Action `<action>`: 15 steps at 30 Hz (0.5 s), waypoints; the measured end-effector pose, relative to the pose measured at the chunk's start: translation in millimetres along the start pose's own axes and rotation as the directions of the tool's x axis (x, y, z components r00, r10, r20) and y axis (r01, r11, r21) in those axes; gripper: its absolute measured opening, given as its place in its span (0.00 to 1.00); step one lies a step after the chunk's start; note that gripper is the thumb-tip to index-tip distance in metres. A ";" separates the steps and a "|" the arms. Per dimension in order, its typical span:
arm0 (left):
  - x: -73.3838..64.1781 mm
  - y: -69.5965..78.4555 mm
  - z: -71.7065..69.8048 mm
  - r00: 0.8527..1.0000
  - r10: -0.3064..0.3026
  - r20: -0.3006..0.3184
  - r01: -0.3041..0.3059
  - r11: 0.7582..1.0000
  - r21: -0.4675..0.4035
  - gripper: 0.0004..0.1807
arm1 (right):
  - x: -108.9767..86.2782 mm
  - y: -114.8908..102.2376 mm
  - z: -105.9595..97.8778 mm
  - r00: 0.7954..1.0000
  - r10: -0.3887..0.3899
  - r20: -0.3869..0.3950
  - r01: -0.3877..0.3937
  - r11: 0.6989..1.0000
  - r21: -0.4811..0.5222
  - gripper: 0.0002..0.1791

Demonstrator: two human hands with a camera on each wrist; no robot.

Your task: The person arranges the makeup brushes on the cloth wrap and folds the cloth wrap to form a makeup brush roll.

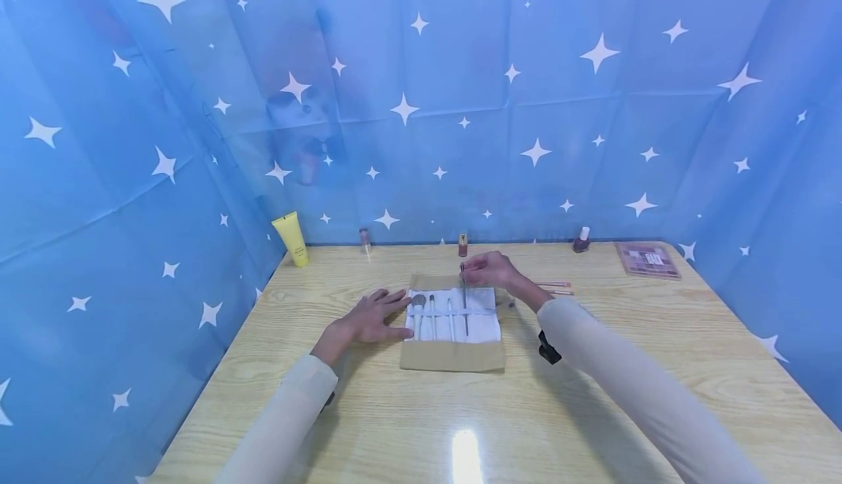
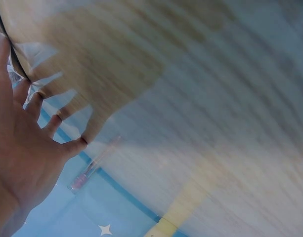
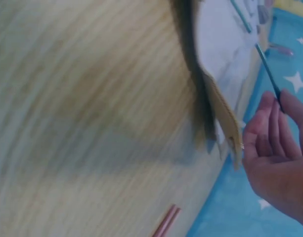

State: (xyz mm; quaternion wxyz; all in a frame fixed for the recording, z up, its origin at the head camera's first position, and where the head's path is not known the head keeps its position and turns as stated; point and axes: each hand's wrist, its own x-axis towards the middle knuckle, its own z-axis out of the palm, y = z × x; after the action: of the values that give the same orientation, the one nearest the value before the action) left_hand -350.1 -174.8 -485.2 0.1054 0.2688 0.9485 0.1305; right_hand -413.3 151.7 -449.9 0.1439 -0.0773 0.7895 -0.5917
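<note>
A tan makeup brush roll (image 1: 452, 357) with a white lining lies unrolled on the table. Several brushes stand in its slots, among them a fluffy powder brush (image 1: 418, 303) at the left. With thumb and fingertips my right hand (image 1: 490, 270) pinches the upper end of a thin dark makeup brush (image 1: 465, 300); its lower part lies over or in the roll's right half, I cannot tell which. My left hand (image 1: 375, 319), fingers spread, rests at the roll's left edge. In the right wrist view the pinched brush (image 3: 268, 71) slants toward the white lining.
Two pinkish brushes (image 1: 555, 292) lie right of the roll. Along the back stand a yellow tube (image 1: 291, 239), a small clear-and-pink tube (image 1: 365, 240), a small gold-topped bottle (image 1: 463, 245) and a dark nail polish bottle (image 1: 582, 240). An eyeshadow palette (image 1: 647, 259) lies back right.
</note>
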 end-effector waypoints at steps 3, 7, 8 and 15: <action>0.3 0.3 0.0 1.000 0.002 -0.003 -0.002 1.000 -0.005 0.47 | -3.7 5.6 1.8 1.000 -0.005 -0.010 0.003 0.989 -0.148 0.20; 0.7 0.3 0.0 1.000 0.008 -0.005 -0.008 1.000 -0.009 0.46 | -7.7 12.4 4.1 1.000 -0.013 -0.019 0.008 0.971 -0.240 0.19; 0.7 0.3 0.0 1.000 0.008 -0.005 -0.008 1.000 -0.009 0.46 | -8.6 13.8 4.3 1.000 -0.016 -0.017 0.012 0.970 -0.244 0.19; -0.7 0.5 0.2 1.000 0.004 -0.007 -0.004 1.000 -0.022 0.47 | -14.1 22.3 5.9 0.999 -0.042 0.013 0.044 0.947 -0.319 0.19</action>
State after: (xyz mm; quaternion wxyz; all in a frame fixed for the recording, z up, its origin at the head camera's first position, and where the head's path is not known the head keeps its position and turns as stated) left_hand -349.1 -174.7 -485.1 0.1049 0.2693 0.9468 0.1419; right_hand -397.0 156.8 -470.8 0.1190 -0.1186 0.8723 -0.4591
